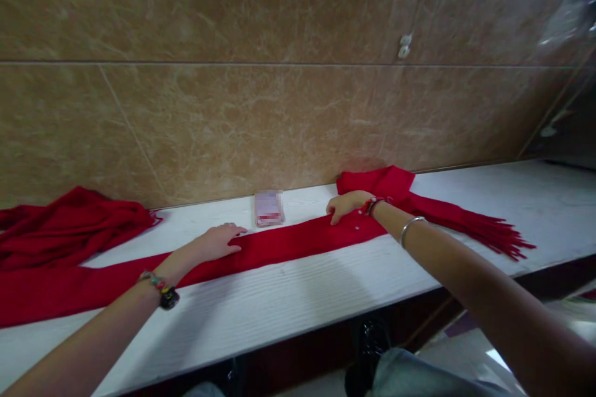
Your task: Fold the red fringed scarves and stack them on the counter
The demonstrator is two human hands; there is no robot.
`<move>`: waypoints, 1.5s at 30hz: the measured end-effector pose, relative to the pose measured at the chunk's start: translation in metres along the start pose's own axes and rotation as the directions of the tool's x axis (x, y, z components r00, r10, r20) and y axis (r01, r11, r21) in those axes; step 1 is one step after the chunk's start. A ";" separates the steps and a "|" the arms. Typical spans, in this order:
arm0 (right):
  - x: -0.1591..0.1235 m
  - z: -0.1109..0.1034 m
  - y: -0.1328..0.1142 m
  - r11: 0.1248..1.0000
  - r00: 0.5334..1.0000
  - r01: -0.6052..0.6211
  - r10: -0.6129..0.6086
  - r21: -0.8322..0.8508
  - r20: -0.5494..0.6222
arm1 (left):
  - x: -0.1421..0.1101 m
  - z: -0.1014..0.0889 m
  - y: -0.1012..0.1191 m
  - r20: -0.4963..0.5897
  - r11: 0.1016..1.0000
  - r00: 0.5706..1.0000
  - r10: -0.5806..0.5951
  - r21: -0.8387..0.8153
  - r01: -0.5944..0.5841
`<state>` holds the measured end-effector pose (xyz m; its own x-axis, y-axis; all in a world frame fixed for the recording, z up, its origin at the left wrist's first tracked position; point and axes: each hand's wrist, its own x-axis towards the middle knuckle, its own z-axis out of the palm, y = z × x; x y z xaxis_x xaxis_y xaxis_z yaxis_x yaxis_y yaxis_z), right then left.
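A long red scarf lies in a flat strip along a white bench-like surface, with its fringe spread at the right. My left hand rests on the strip, open, its fingers and thumb stretched to the right. Farther right, my right hand has its fingers bent down around the strip's far edge. Just behind it, a folded part of the red cloth lies against the wall. Small pale specks show on the scarf below my right wrist.
The white surface runs along a brown marbled wall. A phone-like item, partly blurred out, lies by the wall between my hands. A crumpled red cloth is heaped at the left. My knees show below the front edge.
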<state>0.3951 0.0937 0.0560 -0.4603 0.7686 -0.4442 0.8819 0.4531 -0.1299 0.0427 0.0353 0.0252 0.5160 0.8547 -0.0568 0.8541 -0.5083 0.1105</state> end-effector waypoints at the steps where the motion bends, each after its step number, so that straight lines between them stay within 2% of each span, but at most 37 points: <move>1: -0.004 -0.006 -0.003 0.997 0.999 0.045 -0.046 0.056 0.018 | -0.002 0.000 0.003 -0.023 1.000 1.000 -0.009 -0.022 0.009; 3: -0.013 -0.018 -0.015 0.973 0.988 0.153 -0.156 0.176 0.005 | -0.006 -0.003 0.011 -0.075 0.988 0.997 -0.036 -0.151 0.024; 5: -0.019 -0.028 -0.038 0.925 0.962 0.270 -0.268 0.267 -0.044 | -0.009 -0.006 0.019 -0.078 0.919 0.993 -0.091 -0.389 0.053; 7: -0.021 -0.032 -0.071 0.860 0.924 0.379 -0.373 0.341 -0.087 | -0.011 -0.010 0.028 -0.011 0.753 0.989 -0.149 -0.649 0.106; 9: -0.017 -0.030 -0.108 0.785 0.877 0.475 -0.461 0.399 -0.137 | -0.015 -0.013 0.035 0.094 0.518 0.982 -0.166 -0.839 0.168; 11: -0.008 -0.022 -0.141 0.716 0.835 0.544 -0.510 0.437 -0.205 | -0.021 -0.013 0.037 0.178 0.293 0.971 -0.158 -0.931 0.218; 12: -0.003 -0.018 -0.154 0.686 0.826 0.556 -0.519 0.468 -0.221 | -0.025 -0.012 0.036 0.207 0.207 0.966 -0.155 -0.949 0.237; 14: 0.009 -0.008 -0.171 0.644 0.828 0.543 -0.517 0.538 -0.216 | -0.036 -0.010 0.032 0.256 0.121 0.953 -0.163 -0.953 0.277; 17: 0.024 0.002 -0.175 0.655 0.854 0.500 -0.484 0.567 -0.194 | -0.054 -0.007 0.025 0.304 0.161 0.937 -0.170 -0.930 0.331; 20: 0.034 0.005 -0.161 0.771 0.869 0.493 -0.413 0.404 -0.272 | -0.062 -0.009 0.027 0.317 0.237 0.919 -0.233 -0.898 0.370; 22: 0.040 0.005 -0.149 0.843 0.826 0.501 -0.398 0.196 -0.399 | -0.058 -0.011 0.034 0.307 0.316 0.902 -0.303 -0.861 0.398; 24: 0.046 0.005 -0.138 0.848 0.761 0.529 -0.466 0.016 -0.451 | -0.050 -0.015 0.043 0.240 0.450 0.906 -0.350 -0.805 0.387; 26: 0.053 0.005 -0.132 0.805 0.740 0.593 -0.556 -0.024 -0.379 | -0.042 -0.018 0.050 0.165 0.583 0.929 -0.332 -0.738 0.340; 30: 0.064 0.005 -0.136 0.732 0.753 0.658 -0.634 0.176 -0.175 | -0.038 -0.026 0.050 0.144 0.735 0.961 -0.238 -0.620 0.275; 33: 0.067 0.002 -0.151 0.695 0.742 0.659 -0.662 0.287 -0.102 | -0.050 -0.042 0.030 0.113 0.856 0.967 -0.228 -0.451 0.255; 36: 0.065 -0.002 -0.165 0.674 0.713 0.698 -0.686 0.242 -0.146 | -0.072 -0.066 -0.005 0.055 0.921 0.951 -0.305 -0.235 0.309; 39: 0.061 -0.001 -0.178 0.666 0.669 0.739 -0.704 0.105 -0.241 | -0.097 -0.085 -0.040 0.020 0.922 0.924 -0.382 -0.061 0.382; 41: 0.059 0.001 -0.187 0.673 0.652 0.739 -0.710 0.016 -0.267 | -0.109 -0.090 -0.055 -0.013 0.911 0.911 -0.413 -0.001 0.413; 45: 0.048 -0.001 -0.195 0.703 0.645 0.704 -0.693 -0.100 -0.322 | -0.118 -0.092 -0.063 -0.095 0.892 0.891 -0.445 0.043 0.450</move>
<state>0.2009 0.0425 0.0608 -0.9407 0.3275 0.0886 0.2853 0.9050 -0.3157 -0.0780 -0.0242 0.1162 0.0734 0.9973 -0.0051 0.9969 -0.0732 0.0299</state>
